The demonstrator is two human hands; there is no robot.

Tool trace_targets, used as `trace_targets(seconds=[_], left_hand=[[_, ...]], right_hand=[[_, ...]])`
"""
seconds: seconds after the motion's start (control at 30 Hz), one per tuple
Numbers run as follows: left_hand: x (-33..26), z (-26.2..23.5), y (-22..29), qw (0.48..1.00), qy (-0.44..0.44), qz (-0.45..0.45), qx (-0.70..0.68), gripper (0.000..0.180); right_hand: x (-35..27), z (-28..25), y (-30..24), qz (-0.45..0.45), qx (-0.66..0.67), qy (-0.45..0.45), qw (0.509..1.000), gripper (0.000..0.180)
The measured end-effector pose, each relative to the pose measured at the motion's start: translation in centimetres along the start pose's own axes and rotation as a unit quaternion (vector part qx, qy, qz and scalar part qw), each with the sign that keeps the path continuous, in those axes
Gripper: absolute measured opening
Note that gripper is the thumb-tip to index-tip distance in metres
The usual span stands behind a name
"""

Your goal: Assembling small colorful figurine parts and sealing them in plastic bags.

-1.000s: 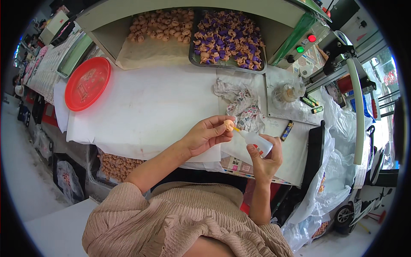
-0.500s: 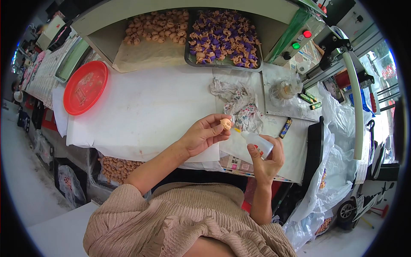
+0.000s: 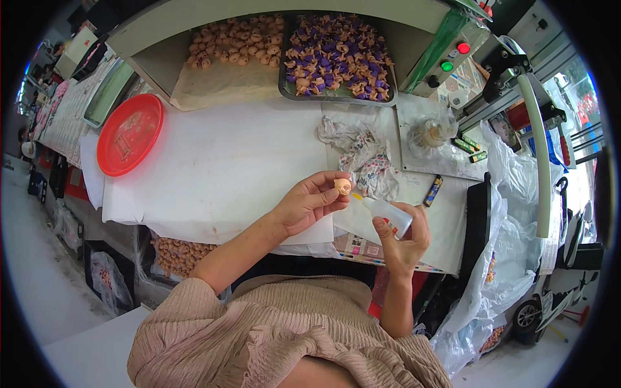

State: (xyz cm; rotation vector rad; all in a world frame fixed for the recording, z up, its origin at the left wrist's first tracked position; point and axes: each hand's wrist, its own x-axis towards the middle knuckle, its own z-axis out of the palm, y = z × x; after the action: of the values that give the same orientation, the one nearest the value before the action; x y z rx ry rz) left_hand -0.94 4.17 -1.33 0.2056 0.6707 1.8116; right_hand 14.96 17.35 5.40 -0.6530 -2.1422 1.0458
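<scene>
Between the thumb and fingers of my left hand [image 3: 314, 203] is a small peach-coloured doll head [image 3: 343, 187], held above the white-covered table. My right hand [image 3: 406, 242] is wrapped round a whitish squeeze bottle [image 3: 392, 217] with a yellow tip. The bottle is tilted, its tip close beside the doll head; whether they touch I cannot tell. Just beyond both hands lies a crumpled patterned cloth [image 3: 363, 158].
A black tray [image 3: 336, 99] of purple-and-peach figure parts stands at the back, beside many loose doll heads [image 3: 242, 46]. A red round tray [image 3: 110, 152] is at the left. Right of the cloth are a marker-like tube [image 3: 433, 191] and a plastic-wrapped jar [image 3: 432, 134].
The doll head has turned slightly in my left fingers. Both hands stay in nearly the same place, and the bottle is still held near the head.
</scene>
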Motion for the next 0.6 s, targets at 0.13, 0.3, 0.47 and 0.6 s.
trace_targets(seconds=[0.13,0.3,0.47,0.6], left_hand=[[0.0,0.1,0.0,1.000,0.003,-0.003,0.005,0.036],[0.1,0.2,-0.1,1.000,0.003,-0.003,0.001,0.035],[0.1,0.3,0.2,1.000,0.001,0.000,-0.001,0.035],[-0.3,0.1,0.6,1.000,-0.001,0.006,-0.006,0.035]], right_hand=[[0.0,-0.2,0.0,0.004,0.001,0.003,1.000,0.035],[0.0,-0.3,0.1,0.012,-0.014,0.003,1.000,0.033],[0.2,-0.2,0.8,0.002,-0.002,0.023,1.000,0.033],[0.6,0.2,1.7,-0.015,0.047,0.073,0.996,0.033]])
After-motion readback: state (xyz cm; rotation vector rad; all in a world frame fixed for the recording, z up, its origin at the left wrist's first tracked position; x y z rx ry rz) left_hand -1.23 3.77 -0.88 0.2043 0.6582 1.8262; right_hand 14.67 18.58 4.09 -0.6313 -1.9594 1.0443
